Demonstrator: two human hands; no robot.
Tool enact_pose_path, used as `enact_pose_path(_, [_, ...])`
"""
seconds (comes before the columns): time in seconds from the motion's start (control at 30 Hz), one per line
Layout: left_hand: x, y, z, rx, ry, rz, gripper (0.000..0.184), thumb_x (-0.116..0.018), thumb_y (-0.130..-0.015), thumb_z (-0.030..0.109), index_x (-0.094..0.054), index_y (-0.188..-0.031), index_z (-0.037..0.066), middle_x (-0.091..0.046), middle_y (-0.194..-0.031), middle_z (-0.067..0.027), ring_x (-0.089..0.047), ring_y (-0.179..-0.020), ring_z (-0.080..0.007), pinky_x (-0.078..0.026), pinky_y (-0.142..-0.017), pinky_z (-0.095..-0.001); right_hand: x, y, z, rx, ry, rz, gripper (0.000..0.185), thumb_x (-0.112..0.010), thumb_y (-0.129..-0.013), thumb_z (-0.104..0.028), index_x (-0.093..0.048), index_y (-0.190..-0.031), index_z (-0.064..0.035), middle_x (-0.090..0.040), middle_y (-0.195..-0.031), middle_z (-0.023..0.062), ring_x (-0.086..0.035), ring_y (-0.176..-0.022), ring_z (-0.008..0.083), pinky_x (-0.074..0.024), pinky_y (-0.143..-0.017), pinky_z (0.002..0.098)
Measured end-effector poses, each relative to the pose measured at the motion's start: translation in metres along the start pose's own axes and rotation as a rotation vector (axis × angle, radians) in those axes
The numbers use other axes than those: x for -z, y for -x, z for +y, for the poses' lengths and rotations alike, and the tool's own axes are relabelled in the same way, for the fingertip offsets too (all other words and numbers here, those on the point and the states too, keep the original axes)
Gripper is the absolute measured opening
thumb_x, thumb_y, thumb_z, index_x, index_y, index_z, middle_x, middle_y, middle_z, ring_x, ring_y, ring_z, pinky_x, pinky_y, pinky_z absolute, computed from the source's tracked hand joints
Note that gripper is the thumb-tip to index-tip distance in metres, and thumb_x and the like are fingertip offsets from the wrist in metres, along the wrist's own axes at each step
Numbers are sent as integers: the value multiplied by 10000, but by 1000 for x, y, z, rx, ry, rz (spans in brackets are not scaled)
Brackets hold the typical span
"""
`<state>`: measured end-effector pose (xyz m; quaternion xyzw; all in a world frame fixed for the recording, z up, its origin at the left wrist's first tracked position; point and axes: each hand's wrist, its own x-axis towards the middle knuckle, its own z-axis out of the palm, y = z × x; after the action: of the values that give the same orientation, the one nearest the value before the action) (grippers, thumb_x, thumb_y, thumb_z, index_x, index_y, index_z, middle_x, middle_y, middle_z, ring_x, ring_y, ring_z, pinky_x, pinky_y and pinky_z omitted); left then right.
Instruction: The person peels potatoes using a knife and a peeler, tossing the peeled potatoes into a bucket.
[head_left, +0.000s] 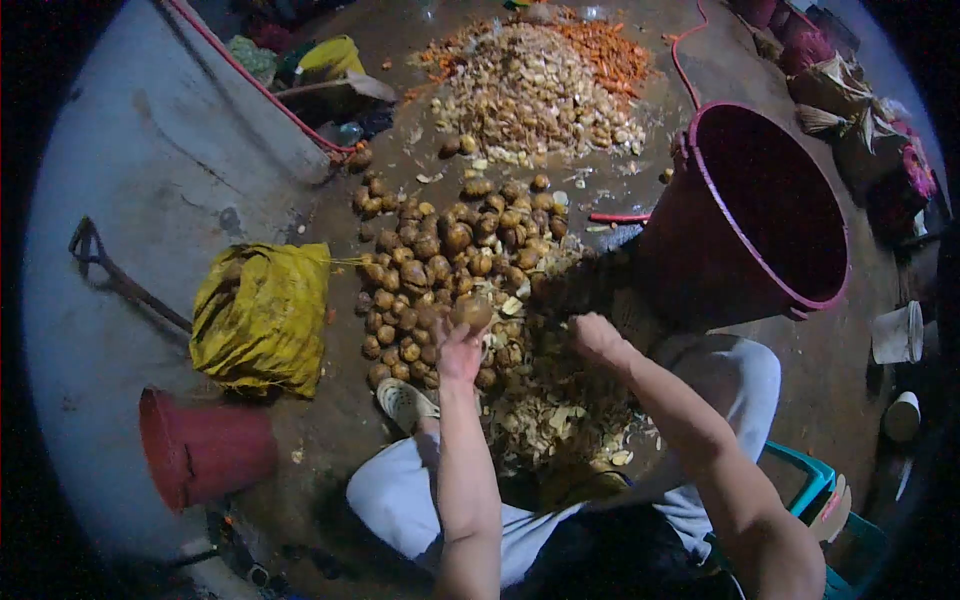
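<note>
My left hand is closed around a round brown tuber, held up over the near side of a heap. The heap of similar brown tubers spreads over the floor beyond it. To its right my right hand is curled into a fist; whatever it grips is too small and dark to make out. Below and between both hands lies a pile of pale peelings, in front of my lap. The two hands are apart.
A large dark red bin stands at right, close to my right hand. A yellow sack and red bucket are at left. Farther off are pale peeled pieces and orange pieces. A teal stool is at lower right.
</note>
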<state>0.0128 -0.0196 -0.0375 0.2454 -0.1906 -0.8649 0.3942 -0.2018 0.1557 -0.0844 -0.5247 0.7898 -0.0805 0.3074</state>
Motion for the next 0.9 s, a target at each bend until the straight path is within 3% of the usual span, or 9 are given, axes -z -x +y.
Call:
enact_pose_path(0.1, [-28, 1, 25, -84, -85, -154, 487, -669, -803, -47, -468, -1208, 135, -530, -1185, -70, -529, -1142, -284, -450, -985, -491, 68, 24, -53, 4, 11, 228, 309, -607, -795, -126, -610, -1096, -53, -661, -823, 205, -647, -841, 393, -519, -707, 519])
enact_pose_path(0.13, [-53, 11, 30, -96, -85, -174, 487, -669, -803, -47, -468, -1208, 135, -530, -1185, -70, -529, -1142, -284, -450, -985, -491, 89, 38, -72, 93, -15, 355, 333, -617, -784, -127, -599, -1113, -82, -657, -823, 196, -644, -820, 393, -514, -693, 515])
enact_pose_path(0.23, [-122, 59, 38, -148, -19, -112, 537, -711, -808, 16, -461, -1266, 147, -526, -1187, -43, -561, -994, -212, -500, -780, -331, 126, 86, -124, 239, -62, 555, 362, -620, -762, -112, -586, -1122, -111, -651, -861, 187, -638, -797, 394, -509, -679, 503])
enact_pose_path(0.3, [-123, 78, 42, -63, -60, -140, 561, -713, -807, 25, -454, -1291, 142, -533, -1180, -46, -567, -997, -205, -502, -785, -311, 129, 106, -138, 353, -128, 659, 376, -597, -735, -63, -569, -1107, -109, -640, -985, 176, -638, -776, 393, -516, -662, 497])
enact_pose_path(0.4, [-129, 109, 34, -14, -170, -223, 598, -711, -794, 27, -448, -1328, 91, -563, -1154, -67, -582, -1059, -215, -511, -854, -293, 125, 133, -151, 329, -74, 686, 358, -585, -727, -44, -560, -1079, -101, -633, -1024, 170, -642, -748, 390, -522, -627, 500])
enact_pose_path(0.47, [-136, 127, 29, -241, -430, -303, 566, -702, -770, -5, -474, -1287, 34, -578, -1134, -72, -586, -1052, -199, -527, -815, -275, 112, 134, -147, 318, -59, 692, 326, -590, -730, -50, -558, -1050, -99, -628, -982, 168, -642, -714, 387, -522, -587, 499])
enact_pose_path(0.5, [-133, 133, 31, -210, -398, -280, 592, -705, -721, -67, -484, -1264, 11, -576, -1153, -76, -588, -1060, -213, -518, -884, -328, 108, 137, -148, 308, -57, 675, 319, -593, -734, -54, -558, -1049, -93, -623, -949, 166, -641, -706, 385, -519, -576, 496])
enact_pose_path(0.63, [-126, 141, 37, -255, -472, -255, 641, -736, -651, -129, -501, -1230, 14, -575, -1168, -98, -585, -1070, -212, -506, -918, -345, 100, 138, -157, 356, -49, 695, 323, -601, -747, -70, -550, -1066, -74, -601, -857, 154, -636, -673, 365, -515, -558, 472])
enact_pose_path(0.9, [-130, 135, 37, -338, -517, -320, 614, -784, -689, -50, -507, -1234, 2, -594, -1155, -109, -601, -1047, -222, -500, -912, -347, 117, 140, -164, 288, -71, 630, 312, -584, -755, -68, -576, -1067, -67, -613, -870, 177, -648, -731, 385, -530, -620, 485])
